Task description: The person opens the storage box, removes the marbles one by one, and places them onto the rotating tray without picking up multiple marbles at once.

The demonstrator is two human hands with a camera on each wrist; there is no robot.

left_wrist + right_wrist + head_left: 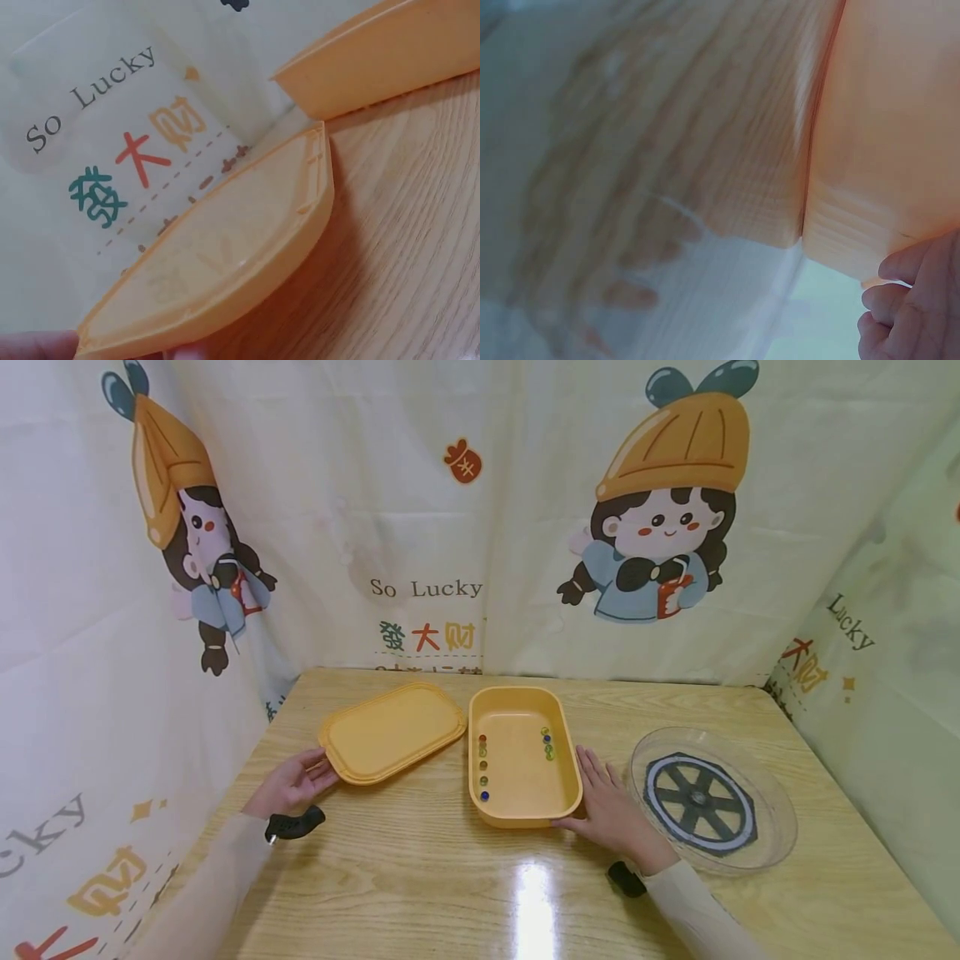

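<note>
My left hand (295, 783) pinches the left corner of a flat yellow-orange lid (393, 733), thumb on top and fingers beneath. In the left wrist view the lid (217, 247) slants, its gripped end towards my hand and its far end close to the box (390, 67). That deep yellow-orange box (525, 821) stands upright just right of the lid. Inside, several glass marbles (483, 766) line its left side, and a few more marbles (548, 748) cluster at the right. My right hand (611, 810) rests against the box's right wall with fingers extended, thumb by the front corner.
A clear round dish (783, 835) with a dark wheel-shaped piece (699, 797) in it is right of my right hand. Printed curtains (337, 527) hang behind and beside the wooden table (420, 877). Black wrist mounts (296, 823) sit at my wrists.
</note>
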